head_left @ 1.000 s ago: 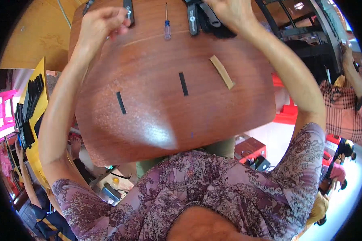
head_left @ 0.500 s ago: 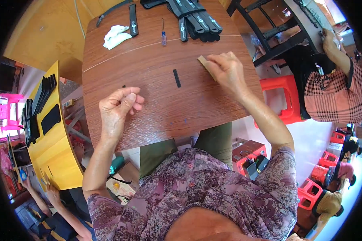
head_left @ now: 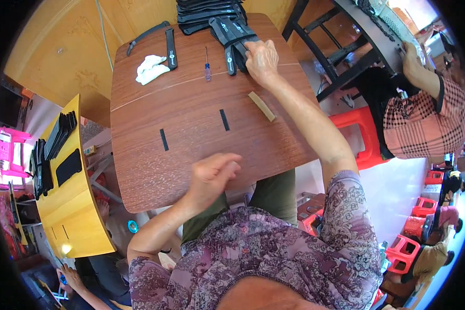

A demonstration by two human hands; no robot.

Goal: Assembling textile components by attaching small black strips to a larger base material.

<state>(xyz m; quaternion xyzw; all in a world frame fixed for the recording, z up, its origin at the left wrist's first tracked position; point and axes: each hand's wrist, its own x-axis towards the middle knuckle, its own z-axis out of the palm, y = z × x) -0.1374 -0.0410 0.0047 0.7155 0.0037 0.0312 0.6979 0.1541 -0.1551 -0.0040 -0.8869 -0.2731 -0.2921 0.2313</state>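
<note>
My right hand [head_left: 262,63] is at the far side of the brown table, its fingers closed over the right ends of a bundle of black straps [head_left: 230,33]. The thumb is hidden. Bent and slightly blurred, my left hand [head_left: 209,175] hovers over the table's near edge with its fingers loosely apart; nothing shows in it. Two short black strips [head_left: 164,139] [head_left: 224,120] lie apart on the tabletop. A tan flat stick [head_left: 262,106] rests at an angle below my right forearm. Left of the bundle is a screwdriver [head_left: 207,71] with a clear blue handle.
A white cloth [head_left: 151,70] and a single black strap [head_left: 171,49] lie at the table's far left. Stacked black straps [head_left: 196,18] stand behind the bundle. A yellow table [head_left: 82,206] is on the left. A person sits right, near a red stool [head_left: 364,134].
My right hand has let go of the tan stick and reached away to the strap bundle. My left hand has moved right and nearer, uncovering the left black strip.
</note>
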